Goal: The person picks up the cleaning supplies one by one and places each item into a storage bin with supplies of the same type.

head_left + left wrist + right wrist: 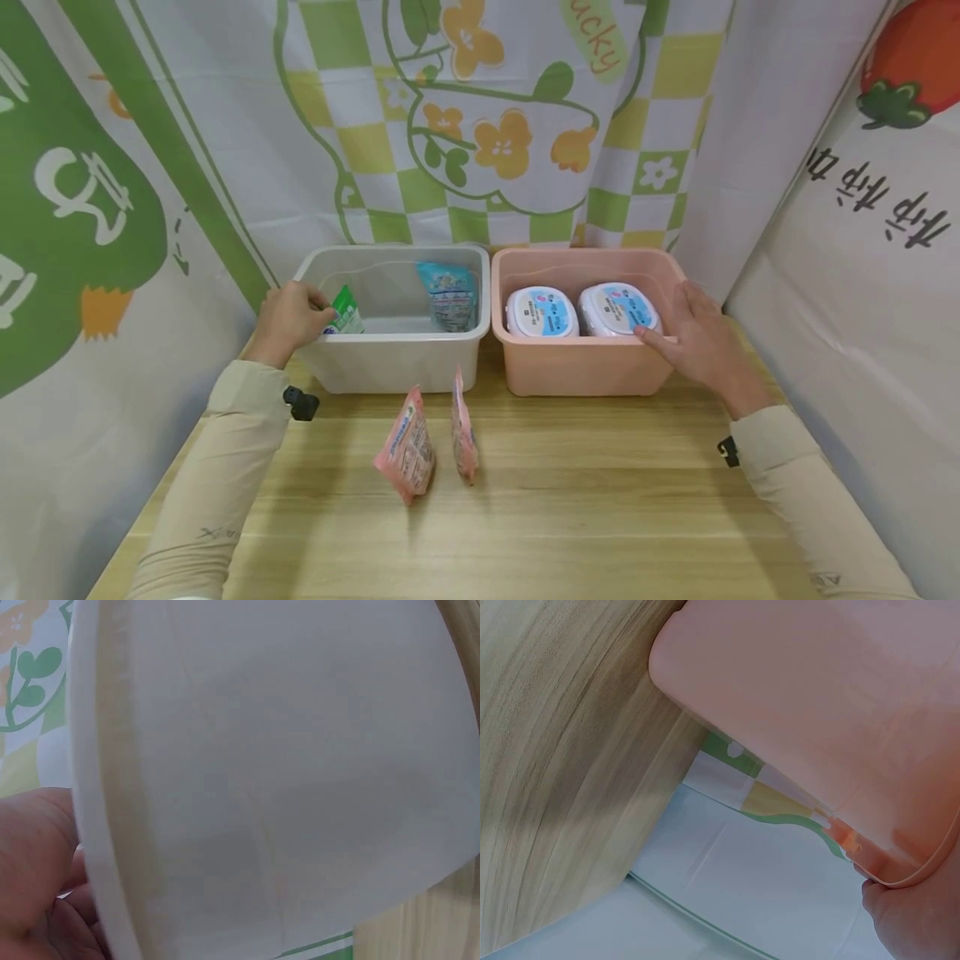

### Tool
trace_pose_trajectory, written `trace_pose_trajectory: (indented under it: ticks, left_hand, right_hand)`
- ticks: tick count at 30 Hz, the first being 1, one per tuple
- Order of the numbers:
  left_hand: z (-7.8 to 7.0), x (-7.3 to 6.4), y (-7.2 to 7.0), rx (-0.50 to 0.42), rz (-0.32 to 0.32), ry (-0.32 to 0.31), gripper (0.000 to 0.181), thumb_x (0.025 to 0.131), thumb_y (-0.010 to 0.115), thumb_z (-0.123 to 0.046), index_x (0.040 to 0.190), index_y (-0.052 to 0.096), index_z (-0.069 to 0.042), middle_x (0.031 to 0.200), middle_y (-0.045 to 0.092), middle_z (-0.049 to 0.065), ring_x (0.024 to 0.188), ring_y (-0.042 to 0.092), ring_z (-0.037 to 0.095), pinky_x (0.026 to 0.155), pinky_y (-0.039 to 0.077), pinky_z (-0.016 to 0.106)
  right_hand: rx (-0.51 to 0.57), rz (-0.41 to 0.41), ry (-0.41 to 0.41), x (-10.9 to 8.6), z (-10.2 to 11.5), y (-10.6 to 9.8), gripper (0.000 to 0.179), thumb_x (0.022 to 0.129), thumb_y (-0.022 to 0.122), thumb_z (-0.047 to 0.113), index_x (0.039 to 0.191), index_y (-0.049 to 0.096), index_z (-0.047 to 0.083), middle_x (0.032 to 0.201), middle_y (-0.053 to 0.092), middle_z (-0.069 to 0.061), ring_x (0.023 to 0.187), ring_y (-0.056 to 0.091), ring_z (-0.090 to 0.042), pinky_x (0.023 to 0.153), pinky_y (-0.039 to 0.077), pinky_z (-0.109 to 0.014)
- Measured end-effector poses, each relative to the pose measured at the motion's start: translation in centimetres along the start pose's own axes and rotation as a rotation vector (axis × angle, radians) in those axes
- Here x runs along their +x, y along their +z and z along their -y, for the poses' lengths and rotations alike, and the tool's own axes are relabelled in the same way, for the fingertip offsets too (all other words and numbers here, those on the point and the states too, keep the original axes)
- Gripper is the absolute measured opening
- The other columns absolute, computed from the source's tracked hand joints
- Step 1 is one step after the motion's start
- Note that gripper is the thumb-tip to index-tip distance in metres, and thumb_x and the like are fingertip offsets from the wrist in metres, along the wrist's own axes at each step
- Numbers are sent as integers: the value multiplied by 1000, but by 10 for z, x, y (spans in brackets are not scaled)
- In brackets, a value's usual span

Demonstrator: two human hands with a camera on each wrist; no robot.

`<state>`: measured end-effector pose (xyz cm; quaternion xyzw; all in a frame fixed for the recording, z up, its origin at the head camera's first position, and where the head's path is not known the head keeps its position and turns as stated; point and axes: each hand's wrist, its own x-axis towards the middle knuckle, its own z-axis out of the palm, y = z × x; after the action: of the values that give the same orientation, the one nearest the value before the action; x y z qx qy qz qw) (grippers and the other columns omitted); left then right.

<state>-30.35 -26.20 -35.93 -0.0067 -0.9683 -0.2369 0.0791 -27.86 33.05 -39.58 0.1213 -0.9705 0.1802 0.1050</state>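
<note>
My left hand (291, 315) reaches over the left rim of the grey bin (382, 367), its curled fingertips at the edge of a green packet (347, 315). In the left wrist view, the bin's wall partly hides the curled fingers (79, 900). A blue bag (448, 296) leans in the bin's right end. My right hand (708, 346) grips the right front corner of the pink bin (588, 367), thumb over the front rim. Inside the pink bin sit two white tubs (542, 312) with blue-and-white lids, side by side; the thumb tip overlaps the right tub (618, 308).
Two pink bags (411, 454) stand on the wooden table (570, 517) in front of the bins, the right bag (463, 433) seen nearly edge-on. Printed cloth (465, 125) hangs close behind the bins, with more cloth at both sides. The bins stand close together.
</note>
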Motion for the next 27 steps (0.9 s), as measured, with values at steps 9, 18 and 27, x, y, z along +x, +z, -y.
trace_pose_trajectory:
  ticks: [9,18,27]
  left_hand:
    - [-4,-8,-18,14,-32,0,32,100,64,-20,110,76,8,108,76,30,91,73,43,74,60,51]
    - [-21,-17,-31,1,-19,19,32,99,65,-22,109,78,5,107,78,27,89,76,39,72,62,47]
    - [-41,-37,-42,-6,37,79,37,99,68,-29,111,79,4,105,80,22,92,77,37,79,61,50]
  right_hand:
    - [4,-8,-3,-1,1,2,103,101,58,64,159,19,-11,162,28,-37,149,29,-57,119,27,-73]
    - [1,9,18,-2,-1,2,109,101,56,65,165,7,-8,168,19,-38,153,22,-59,121,23,-75]
    - [-4,19,20,0,0,1,111,101,55,67,165,6,-9,169,17,-38,154,21,-58,121,23,-74]
